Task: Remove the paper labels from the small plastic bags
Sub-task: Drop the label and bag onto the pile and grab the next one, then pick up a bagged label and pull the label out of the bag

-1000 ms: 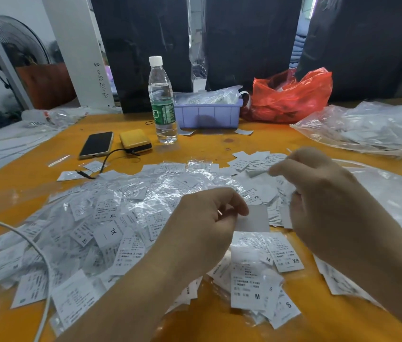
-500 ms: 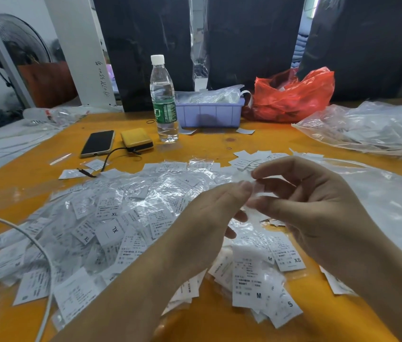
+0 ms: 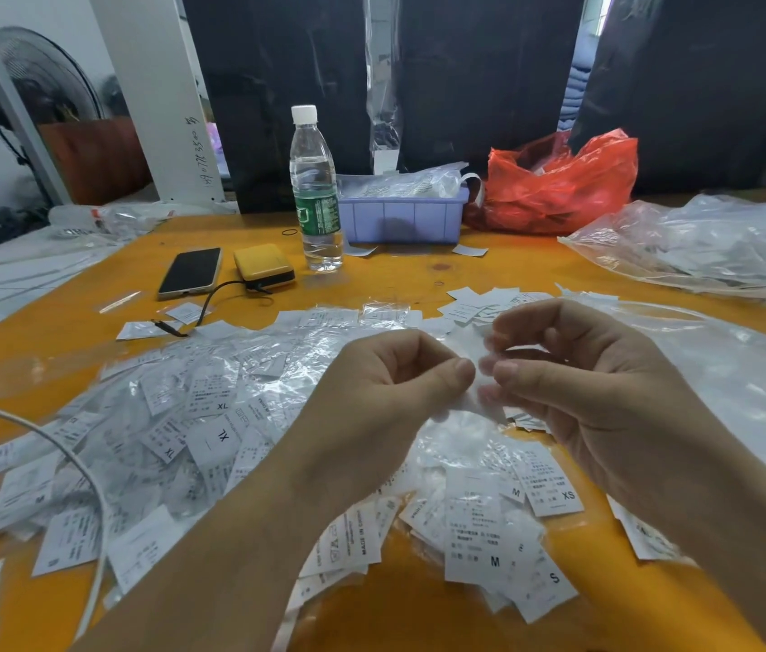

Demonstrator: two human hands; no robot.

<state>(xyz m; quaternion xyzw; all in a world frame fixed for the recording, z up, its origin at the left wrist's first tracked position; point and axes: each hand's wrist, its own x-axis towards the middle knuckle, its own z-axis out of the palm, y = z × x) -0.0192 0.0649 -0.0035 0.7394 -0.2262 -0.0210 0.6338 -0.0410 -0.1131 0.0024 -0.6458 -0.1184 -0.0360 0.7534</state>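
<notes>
Over the heap of small plastic bags [image 3: 212, 407], the left hand [image 3: 371, 407] is pinching one bag [image 3: 458, 407] while the right hand [image 3: 574, 378] is pinching its paper label [image 3: 468, 348], which I'd be drawing out slowly, straight.
</notes>
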